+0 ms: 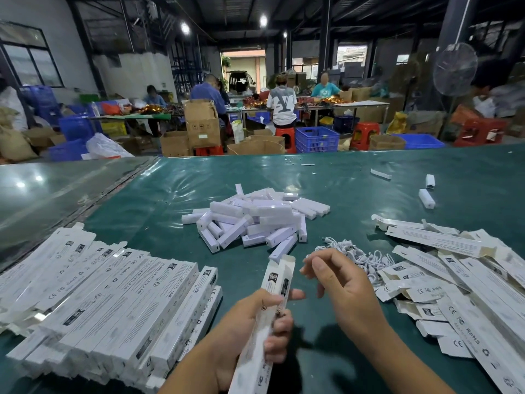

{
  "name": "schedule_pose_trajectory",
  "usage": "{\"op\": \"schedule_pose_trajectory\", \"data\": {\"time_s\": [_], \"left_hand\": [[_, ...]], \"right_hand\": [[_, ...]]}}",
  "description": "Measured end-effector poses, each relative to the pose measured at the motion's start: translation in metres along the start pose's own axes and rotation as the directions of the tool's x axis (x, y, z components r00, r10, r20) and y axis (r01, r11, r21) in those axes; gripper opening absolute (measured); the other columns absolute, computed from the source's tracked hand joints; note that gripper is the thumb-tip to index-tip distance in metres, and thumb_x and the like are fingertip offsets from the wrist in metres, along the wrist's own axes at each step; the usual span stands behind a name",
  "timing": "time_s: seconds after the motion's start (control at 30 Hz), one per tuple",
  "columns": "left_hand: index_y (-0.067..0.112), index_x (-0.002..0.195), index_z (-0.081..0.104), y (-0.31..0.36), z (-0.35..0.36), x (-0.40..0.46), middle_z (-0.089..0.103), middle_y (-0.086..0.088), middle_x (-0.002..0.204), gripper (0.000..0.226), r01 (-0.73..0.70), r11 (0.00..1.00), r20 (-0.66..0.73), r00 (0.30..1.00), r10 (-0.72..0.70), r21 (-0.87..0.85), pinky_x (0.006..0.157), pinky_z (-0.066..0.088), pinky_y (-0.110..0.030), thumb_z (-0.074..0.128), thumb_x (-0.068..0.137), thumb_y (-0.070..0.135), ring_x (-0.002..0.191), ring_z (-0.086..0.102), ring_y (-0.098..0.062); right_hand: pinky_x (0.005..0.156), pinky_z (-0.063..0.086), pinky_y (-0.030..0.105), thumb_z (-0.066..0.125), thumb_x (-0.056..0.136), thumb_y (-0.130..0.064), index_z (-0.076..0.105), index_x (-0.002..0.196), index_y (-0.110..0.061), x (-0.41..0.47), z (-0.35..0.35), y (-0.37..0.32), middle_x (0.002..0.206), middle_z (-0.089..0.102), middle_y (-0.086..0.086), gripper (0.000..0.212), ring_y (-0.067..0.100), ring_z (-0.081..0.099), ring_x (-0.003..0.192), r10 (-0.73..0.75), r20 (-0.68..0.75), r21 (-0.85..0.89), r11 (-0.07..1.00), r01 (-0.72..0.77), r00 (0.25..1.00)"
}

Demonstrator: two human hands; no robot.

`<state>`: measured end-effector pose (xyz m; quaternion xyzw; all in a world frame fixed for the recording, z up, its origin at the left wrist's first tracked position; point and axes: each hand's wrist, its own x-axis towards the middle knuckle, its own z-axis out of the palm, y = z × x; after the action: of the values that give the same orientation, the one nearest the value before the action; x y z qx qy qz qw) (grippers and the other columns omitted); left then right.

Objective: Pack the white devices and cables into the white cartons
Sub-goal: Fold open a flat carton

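white printed carton, long and narrow, is gripped in the left hand with its open end flap tilted up and away. right hand hovers just beside that open end, fingers loosely curled and holding nothing. white devices lie heaped mid-table on the green table cover, a tangle of white cables near the right hand. filled cartons are stacked left; flat cartons lie scattered right.
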<state>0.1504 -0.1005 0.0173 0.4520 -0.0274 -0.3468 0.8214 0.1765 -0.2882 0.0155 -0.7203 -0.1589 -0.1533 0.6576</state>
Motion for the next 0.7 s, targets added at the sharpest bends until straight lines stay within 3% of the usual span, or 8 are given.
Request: {"op": "schedule_pose_trajectory", "data": {"time_s": [0.07, 0.17, 0.3, 0.37, 0.53, 0.7], "left_hand": [[0.009, 0.115, 0.069, -0.001, -0.002, -0.001, 0.039, -0.001, 0.064, 0.047, -0.024, 0.995, -0.020, 0.999, 0.026, 0.100, 0.044, 0.035, -0.020, 0.080, 0.078, 0.036, 0.041, 0.036, -0.012], [0.013, 0.107, 0.068, -0.004, -0.004, -0.003, 0.044, 0.000, 0.064, 0.050, -0.067, 0.975, -0.042, 0.996, 0.078, 0.212, 0.044, 0.036, -0.020, 0.087, 0.074, 0.044, 0.042, 0.037, -0.013], [0.012, 0.104, 0.067, -0.006, -0.004, -0.001, 0.046, -0.004, 0.063, 0.051, -0.095, 0.960, -0.075, 0.990, 0.119, 0.262, 0.044, 0.036, -0.022, 0.089, 0.072, 0.044, 0.041, 0.038, -0.015], [0.015, 0.098, 0.067, -0.007, -0.003, 0.001, 0.047, -0.004, 0.063, 0.041, -0.119, 0.944, -0.057, 0.988, 0.143, 0.309, 0.045, 0.036, -0.023, 0.087, 0.075, 0.043, 0.042, 0.039, -0.015], [0.026, 0.089, 0.071, -0.007, 0.001, 0.001, 0.053, -0.002, 0.061, 0.015, -0.169, 0.853, -0.001, 0.981, 0.194, 0.494, 0.043, 0.040, -0.023, 0.079, 0.081, 0.036, 0.045, 0.046, -0.014], [0.025, 0.088, 0.070, -0.006, 0.004, 0.000, 0.053, -0.007, 0.062, 0.009, -0.212, 0.819, 0.009, 0.970, 0.245, 0.533, 0.043, 0.040, -0.024, 0.076, 0.084, 0.031, 0.042, 0.045, -0.016]], "right_hand": [[0.068, 0.051, 0.022, 0.058, 0.090, -0.067, 0.071, 0.102, -0.031, -0.002, 0.002, -0.002, 0.097, 0.074, 0.001, 0.040, 0.015, 0.068, 0.090, -0.062, 0.034, 0.037, 0.997, 0.061, 0.997], [0.070, 0.051, 0.019, 0.057, 0.093, -0.064, 0.070, 0.107, -0.034, -0.007, 0.006, -0.006, 0.103, 0.076, 0.002, 0.036, 0.016, 0.069, 0.094, -0.085, 0.084, 0.052, 0.995, 0.081, 0.993], [0.063, 0.053, 0.026, 0.061, 0.093, -0.048, 0.072, 0.106, -0.032, -0.007, 0.010, -0.010, 0.100, 0.075, 0.004, 0.024, 0.014, 0.068, 0.087, -0.013, 0.099, 0.093, 0.996, 0.004, 0.995], [0.059, 0.052, 0.028, 0.064, 0.098, -0.040, 0.075, 0.106, -0.029, -0.006, 0.010, -0.010, 0.092, 0.073, 0.005, 0.018, 0.014, 0.065, 0.082, 0.061, 0.108, 0.154, 0.985, -0.077, 0.992], [0.062, 0.053, 0.027, 0.062, 0.098, -0.037, 0.079, 0.100, -0.021, -0.005, 0.006, -0.013, 0.083, 0.071, 0.003, 0.024, 0.015, 0.061, 0.065, 0.104, 0.182, 0.043, 0.993, -0.113, 0.978], [0.060, 0.050, 0.031, 0.068, 0.094, -0.026, 0.076, 0.082, -0.012, -0.003, 0.009, -0.013, 0.071, 0.066, 0.018, 0.021, 0.019, 0.057, 0.061, 0.173, 0.138, 0.118, 0.975, -0.190, 0.975]]}}
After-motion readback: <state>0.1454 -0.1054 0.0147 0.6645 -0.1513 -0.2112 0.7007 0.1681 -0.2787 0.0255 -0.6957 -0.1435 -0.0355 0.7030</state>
